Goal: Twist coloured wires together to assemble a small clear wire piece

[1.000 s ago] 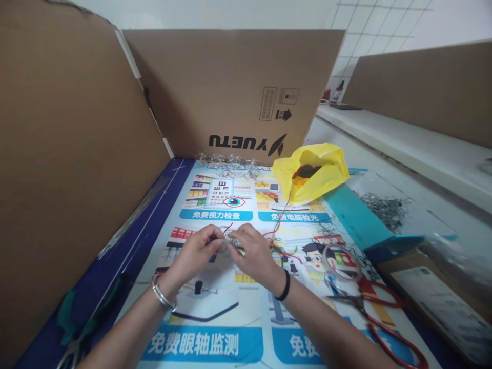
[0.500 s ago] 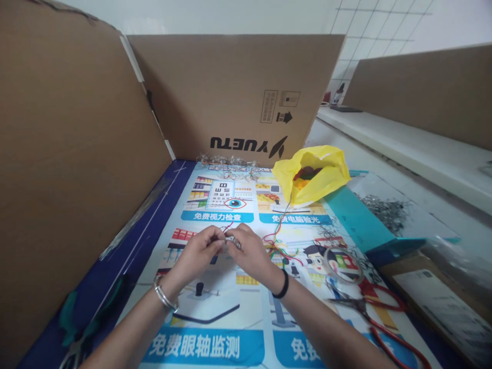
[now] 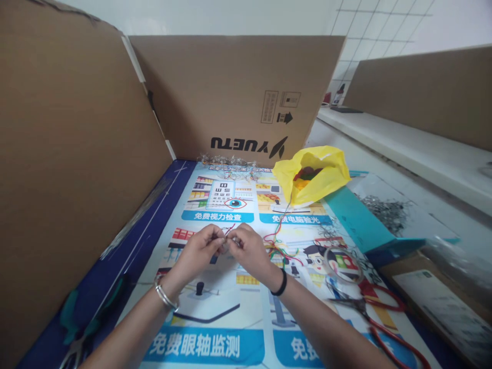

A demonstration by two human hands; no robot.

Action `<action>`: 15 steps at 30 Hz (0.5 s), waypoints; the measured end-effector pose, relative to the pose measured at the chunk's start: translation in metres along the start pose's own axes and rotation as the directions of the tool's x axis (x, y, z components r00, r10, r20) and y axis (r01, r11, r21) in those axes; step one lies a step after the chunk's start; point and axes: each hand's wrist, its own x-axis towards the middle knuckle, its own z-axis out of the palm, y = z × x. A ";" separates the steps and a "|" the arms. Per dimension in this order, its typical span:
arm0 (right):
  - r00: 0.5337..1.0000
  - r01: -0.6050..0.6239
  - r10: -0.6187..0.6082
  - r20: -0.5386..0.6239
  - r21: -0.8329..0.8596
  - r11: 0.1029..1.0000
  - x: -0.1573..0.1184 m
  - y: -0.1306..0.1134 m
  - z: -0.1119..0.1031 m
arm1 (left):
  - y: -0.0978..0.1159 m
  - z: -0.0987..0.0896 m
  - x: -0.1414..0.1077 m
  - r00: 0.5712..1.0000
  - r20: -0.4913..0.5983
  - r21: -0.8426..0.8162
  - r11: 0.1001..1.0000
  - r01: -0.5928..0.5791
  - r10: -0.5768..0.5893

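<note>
Above a printed poster (image 3: pixel 249 307), cardboard (image 3: pixel 230 77) upright behind, left hand (image 3: pixel 202 251) and right hand (image 3: pixel 249 251) meet, thumbs and fingertips pinched closed on a red thread (image 3: pixel 230 229), its short visible length slanting, free end pointing away and rightward, remainder hidden by fingers, yellow bag (image 3: pixel 332 177) beyond, right.

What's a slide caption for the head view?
Left hand and right hand meet at red thread over printed sheet.

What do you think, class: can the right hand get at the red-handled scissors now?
Probably yes: the red-handled scissors lie uncovered beside the right forearm, though the right hand looks busy with a red thread.
</note>
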 end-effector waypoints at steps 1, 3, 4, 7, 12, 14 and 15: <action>1.000 0.002 -0.002 -0.009 -0.006 1.000 -0.001 0.000 0.000 | 0.000 0.000 0.000 1.000 -0.010 0.014 1.000 0.002 -0.002; 1.000 0.011 -0.011 -0.027 -0.014 1.000 -0.002 0.000 0.001 | -0.001 0.000 0.000 1.000 -0.032 0.056 0.998 0.002 0.000; 0.999 0.025 -0.026 -0.036 -0.020 0.999 -0.003 0.000 0.001 | -0.001 0.000 0.000 0.999 -0.040 0.077 0.997 -0.001 0.004; 0.992 0.109 -0.112 -0.051 -0.058 0.992 -0.005 0.001 0.002 | 0.001 -0.001 -0.001 0.999 -0.045 0.120 0.993 -0.016 0.021; 0.974 0.208 -0.217 -0.060 -0.127 0.970 -0.007 0.003 0.001 | 0.004 -0.003 -0.001 0.999 -0.035 0.128 0.992 0.001 0.004; 0.968 0.233 -0.245 -0.060 -0.155 0.960 -0.008 0.003 0.001 | 0.005 -0.003 -0.001 1.000 -0.027 0.110 0.994 0.013 -0.010; 0.964 0.247 -0.260 -0.061 -0.172 0.954 -0.008 0.003 0.001 | 0.006 -0.003 -0.001 0.999 -0.026 0.099 0.995 0.021 -0.019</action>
